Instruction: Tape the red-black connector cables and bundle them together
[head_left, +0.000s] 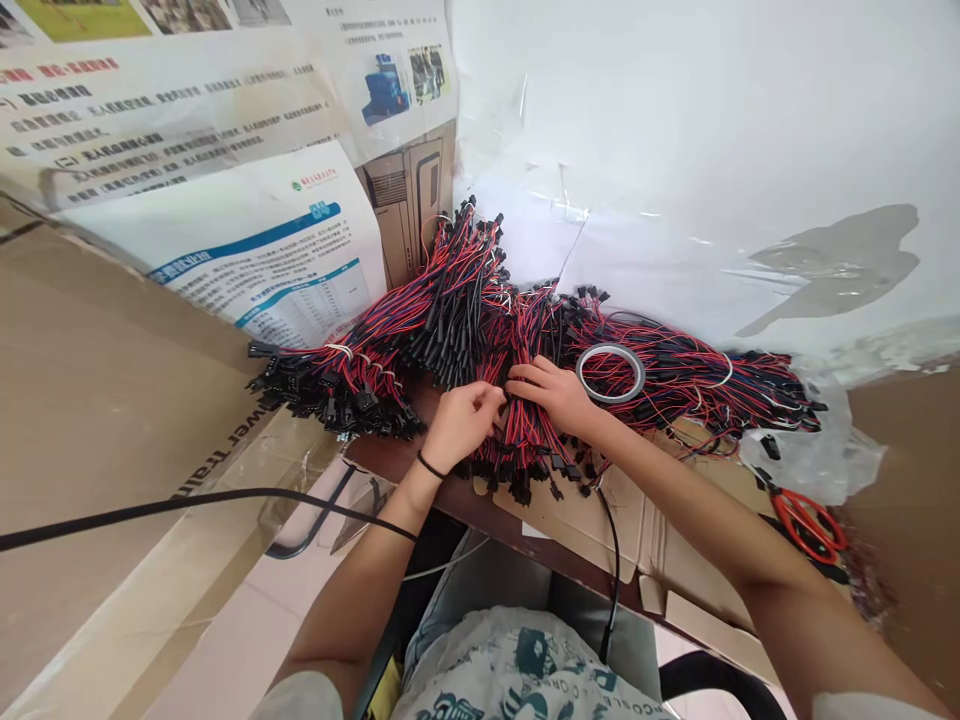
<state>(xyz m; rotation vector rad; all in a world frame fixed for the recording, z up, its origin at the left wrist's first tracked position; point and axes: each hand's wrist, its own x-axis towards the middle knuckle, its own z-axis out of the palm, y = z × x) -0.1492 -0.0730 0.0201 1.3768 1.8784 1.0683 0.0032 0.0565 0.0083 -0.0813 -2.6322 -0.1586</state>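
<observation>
Bundles of red, blue and black wires with black connectors (525,420) lie heaped on the table in front of me. My left hand (466,420) is at the left side of the middle bundle, its thumb and fingers pinched together; what they hold is too small to tell. My right hand (551,393) rests over the same bundle, fingers curled across the wires and gripping them. A grey tape ring (640,375) lies on the wires just right of my right hand. Further bundles spread to the left (337,385) and to the right (712,385).
Red-handled scissors (810,525) and a clear plastic bag (847,450) are at the right. Flat cardboard (600,515) covers part of the table's front. A black cable (225,495) crosses over my left forearm. Cardboard boxes (112,380) stand at the left, with a white wall behind.
</observation>
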